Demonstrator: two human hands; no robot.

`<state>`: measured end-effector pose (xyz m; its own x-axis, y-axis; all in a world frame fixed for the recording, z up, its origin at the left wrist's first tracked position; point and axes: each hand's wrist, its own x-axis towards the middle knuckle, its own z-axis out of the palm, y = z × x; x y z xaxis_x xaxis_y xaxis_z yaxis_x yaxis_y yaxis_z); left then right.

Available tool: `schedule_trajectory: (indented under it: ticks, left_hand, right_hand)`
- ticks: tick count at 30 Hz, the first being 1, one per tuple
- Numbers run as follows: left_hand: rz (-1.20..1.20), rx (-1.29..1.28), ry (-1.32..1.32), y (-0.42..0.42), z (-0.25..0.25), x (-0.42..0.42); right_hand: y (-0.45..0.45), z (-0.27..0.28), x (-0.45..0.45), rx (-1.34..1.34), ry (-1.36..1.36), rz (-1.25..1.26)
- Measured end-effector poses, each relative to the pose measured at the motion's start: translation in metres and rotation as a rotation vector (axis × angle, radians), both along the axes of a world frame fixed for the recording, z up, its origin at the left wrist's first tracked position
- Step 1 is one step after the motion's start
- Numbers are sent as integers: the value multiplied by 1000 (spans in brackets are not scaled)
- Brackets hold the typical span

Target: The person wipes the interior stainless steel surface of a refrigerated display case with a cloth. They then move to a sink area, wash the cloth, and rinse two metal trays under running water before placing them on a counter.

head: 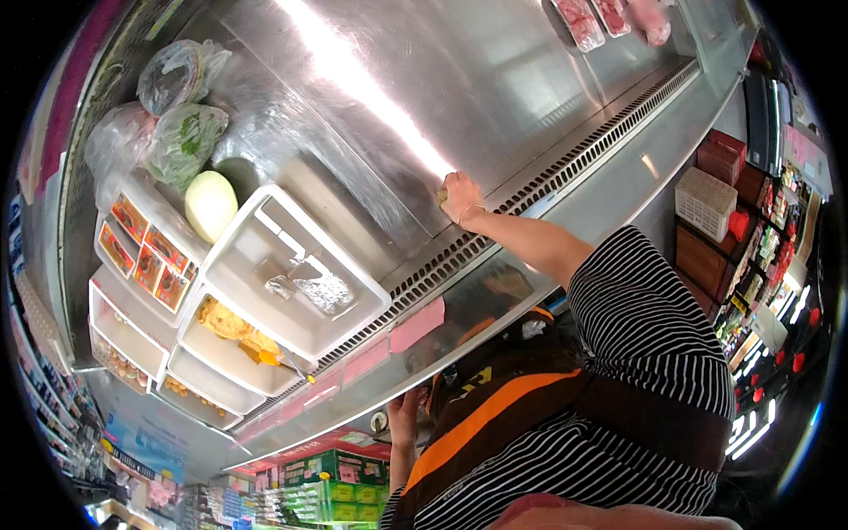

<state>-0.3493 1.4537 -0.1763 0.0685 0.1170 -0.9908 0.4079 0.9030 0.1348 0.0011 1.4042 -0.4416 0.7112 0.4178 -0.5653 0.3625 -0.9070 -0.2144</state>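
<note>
My right hand (462, 201) is closed around a small greenish-brown thing (442, 196), perhaps a sponge or cloth, against the metal floor of a display case (371, 119). A thin bracelet circles that wrist. My left hand (405, 412) is low, outside the case's glass front and close to my body; its fingers are partly hidden. Left of my right hand stands a white plastic tub (228, 248) with a little wrapped food in it. A tub of yellow food (228, 318) with a yellow-tipped utensil sits below that.
Bagged vegetables (189, 136), a pale round gourd or melon (211, 207) and orange-labelled packs (149, 248) are at the left. Meat trays (580, 23) lie at the top right. A slotted vent (457, 248) and the glass edge (490, 331) run along the front.
</note>
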Motion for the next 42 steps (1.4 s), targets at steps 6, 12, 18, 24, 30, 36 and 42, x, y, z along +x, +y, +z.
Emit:
schedule_trajectory:
  ticks: [6,12,18,24,30,36,42]
  left_hand:
    - [26,-2,-121,-8,-11,-11]
    - [40,22,-72,-6,-2,-10]
    - [84,-48,-66,-23,-20,-30]
    - [73,-44,-77,-16,-24,-32]
    - [167,-51,-153,-7,-25,-19]
    - [287,-54,-60,-26,-28,-34]
    - [314,-93,133,-1,-1,-7]
  right_hand:
    - [53,13,-5,63,73,-176]
    - [160,-28,40,640,388,-748]
    - [177,-19,121,801,641,-646]
    - [134,-22,158,517,-414,48]
    - [146,6,133,348,-473,-17]
    - [273,-24,167,404,-497,-14]
    - [413,-34,145,625,-307,262]
